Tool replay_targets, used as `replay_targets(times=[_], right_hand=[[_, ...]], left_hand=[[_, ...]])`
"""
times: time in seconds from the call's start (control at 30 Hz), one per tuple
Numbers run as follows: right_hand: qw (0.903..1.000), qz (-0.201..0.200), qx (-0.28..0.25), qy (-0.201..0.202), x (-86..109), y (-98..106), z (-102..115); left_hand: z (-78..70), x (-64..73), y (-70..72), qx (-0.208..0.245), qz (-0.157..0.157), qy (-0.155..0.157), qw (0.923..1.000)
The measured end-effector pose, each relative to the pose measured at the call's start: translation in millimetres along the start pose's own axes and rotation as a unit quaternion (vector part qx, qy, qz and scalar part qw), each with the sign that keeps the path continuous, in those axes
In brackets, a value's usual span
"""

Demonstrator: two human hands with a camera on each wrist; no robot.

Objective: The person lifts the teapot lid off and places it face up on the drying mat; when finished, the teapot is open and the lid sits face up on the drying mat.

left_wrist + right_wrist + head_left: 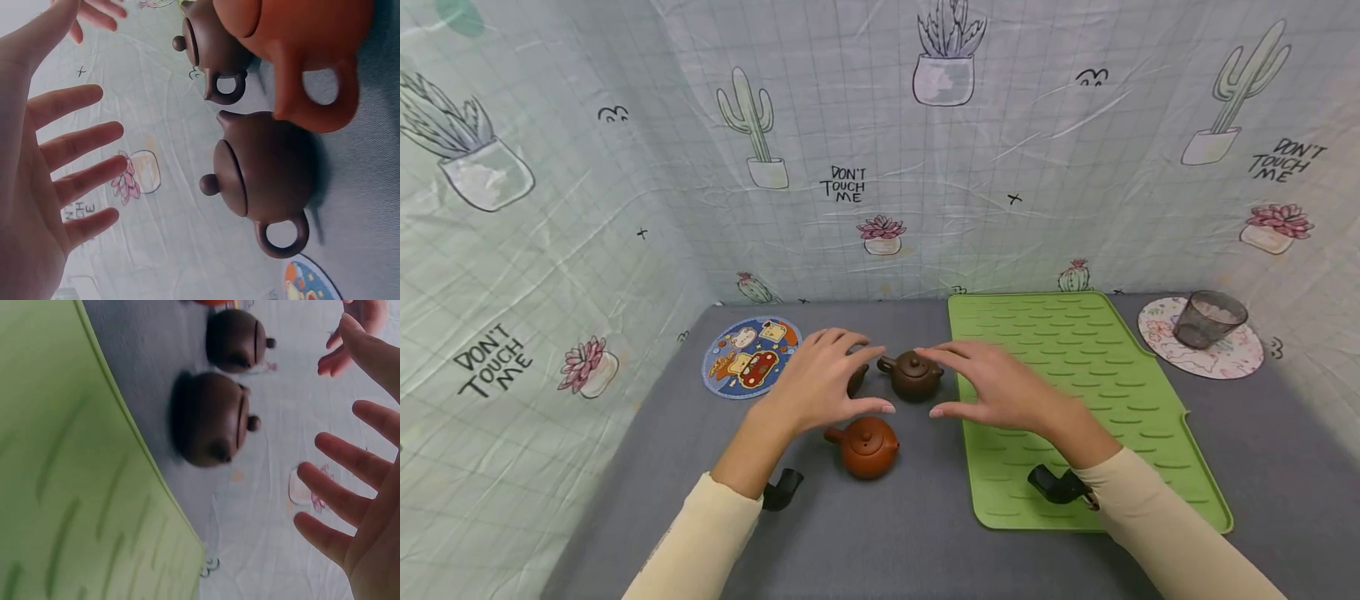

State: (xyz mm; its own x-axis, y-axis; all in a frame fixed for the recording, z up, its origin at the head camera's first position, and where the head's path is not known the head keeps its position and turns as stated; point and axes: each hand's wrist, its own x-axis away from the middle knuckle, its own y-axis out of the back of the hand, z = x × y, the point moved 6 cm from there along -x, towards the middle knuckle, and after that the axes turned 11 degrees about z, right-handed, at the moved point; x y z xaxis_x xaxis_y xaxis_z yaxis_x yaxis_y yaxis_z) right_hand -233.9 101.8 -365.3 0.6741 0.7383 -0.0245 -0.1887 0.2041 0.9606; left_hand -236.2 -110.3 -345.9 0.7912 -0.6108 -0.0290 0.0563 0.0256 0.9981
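Hands, left hand [823,379] and right hand [1000,387], are both wide and empty on my head feed: fingers out, thumbs well apart from them and pointing at each other, raised over the grey table [925,542].

Nearest: three teapots, all upright, lids on. Middle pot [914,381] sits between the hands: dark brown, squat and round, ball knob on the lid, handle left, short spout right. Left pot [275,169] is its look-alike, same dark brown. Head view has it mostly hidden behind the left hand, but left wrist view gives me all of it: smooth body, knob, stubby spout, looped handle. Orange pot [868,454] is nearer my camera, just below the left thumb in frame: reddish-orange, smooth, same general build, handle left, spout right, tiny dark spot on the lid. Both wrist cams show me a gap between fingers and pots.

Further out: green mat [1075,400] right of the pots, raised lip, rows of short curved ridges. Round blue coaster [722,367] left of the left hand, cartoon prints on it. Far right, a floral coaster [1232,358] with a smoky see-through cup [1202,327] on it. Backdrop is a pale curtain [850,83] with potted cacti and "DON'T TOUCH ME" printed on it.
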Motion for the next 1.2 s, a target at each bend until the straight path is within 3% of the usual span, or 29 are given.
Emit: replay_targets(times=[0.67,1.2], right_hand=[[0.9975,0.012,0.000,0.069,-19.7,-43,45],[0.9949,0.009,0.004,0.101,-30.0,-72,63]], left_hand=[[-1.2,44.4,-15.4,0.035,-0.046,0.034,0.9977],[2.2,70.1,-54.8,0.062,-0.063,0.060,0.9942]])
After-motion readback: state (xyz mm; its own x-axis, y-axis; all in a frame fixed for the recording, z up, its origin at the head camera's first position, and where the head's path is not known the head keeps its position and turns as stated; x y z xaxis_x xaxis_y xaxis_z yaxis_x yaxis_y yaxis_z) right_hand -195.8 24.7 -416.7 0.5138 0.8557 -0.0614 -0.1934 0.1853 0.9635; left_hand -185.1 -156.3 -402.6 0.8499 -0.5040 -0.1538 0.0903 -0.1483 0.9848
